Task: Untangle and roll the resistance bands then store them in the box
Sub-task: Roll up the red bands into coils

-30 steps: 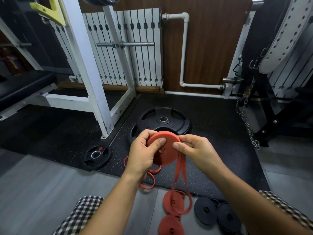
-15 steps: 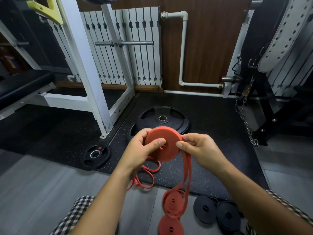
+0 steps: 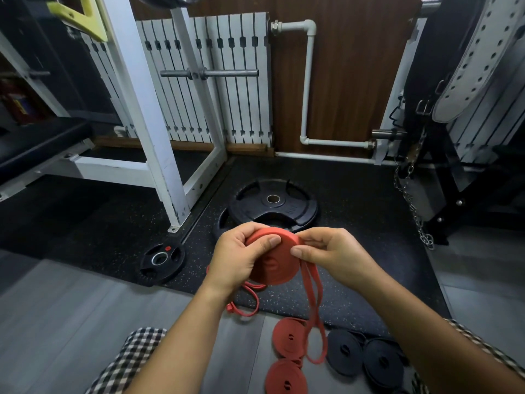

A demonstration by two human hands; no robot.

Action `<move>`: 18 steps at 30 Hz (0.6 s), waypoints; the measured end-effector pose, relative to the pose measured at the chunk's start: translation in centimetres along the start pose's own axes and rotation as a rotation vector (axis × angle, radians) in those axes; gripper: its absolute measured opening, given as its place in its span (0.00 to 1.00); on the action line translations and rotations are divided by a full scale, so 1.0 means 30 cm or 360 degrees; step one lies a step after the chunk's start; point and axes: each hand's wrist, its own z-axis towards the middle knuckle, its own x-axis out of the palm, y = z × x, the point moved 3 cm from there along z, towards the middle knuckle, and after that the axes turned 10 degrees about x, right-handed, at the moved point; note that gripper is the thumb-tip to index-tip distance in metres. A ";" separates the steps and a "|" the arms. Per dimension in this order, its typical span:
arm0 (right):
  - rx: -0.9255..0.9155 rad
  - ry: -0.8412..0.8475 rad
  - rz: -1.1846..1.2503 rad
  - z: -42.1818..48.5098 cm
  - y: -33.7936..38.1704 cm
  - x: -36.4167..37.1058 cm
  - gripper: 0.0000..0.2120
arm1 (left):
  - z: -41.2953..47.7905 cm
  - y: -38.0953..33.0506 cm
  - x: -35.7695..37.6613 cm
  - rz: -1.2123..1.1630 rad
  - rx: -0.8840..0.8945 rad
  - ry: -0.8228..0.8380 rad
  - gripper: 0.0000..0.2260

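Both hands, left (image 3: 235,257) and right (image 3: 332,255), grip a half-rolled red band (image 3: 274,265) in the air, its loose tail (image 3: 315,317) hanging toward rolled red coils (image 3: 288,339) and black coils (image 3: 343,351) on the floor (image 3: 71,322).

My left hand (image 3: 235,257) and right hand (image 3: 338,254): bare, thumbnails cut short. Both forearms bare up to the edge of view. Legs: check fabric, small dark and pale squares, over left knee (image 3: 133,356) and right knee (image 3: 483,351). Garment type: can't tell.
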 end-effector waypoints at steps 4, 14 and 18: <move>0.0046 -0.0005 0.0236 0.001 -0.003 0.010 0.08 | -0.004 -0.002 0.004 -0.0089 0.0048 -0.0181 0.02; -0.0114 -0.0122 -0.0125 0.000 -0.004 -0.013 0.05 | 0.005 0.004 -0.001 -0.0202 -0.0189 0.0215 0.12; -0.0133 -0.0102 -0.0120 0.000 -0.007 0.002 0.06 | -0.003 0.008 0.015 0.0002 -0.0064 0.0160 0.03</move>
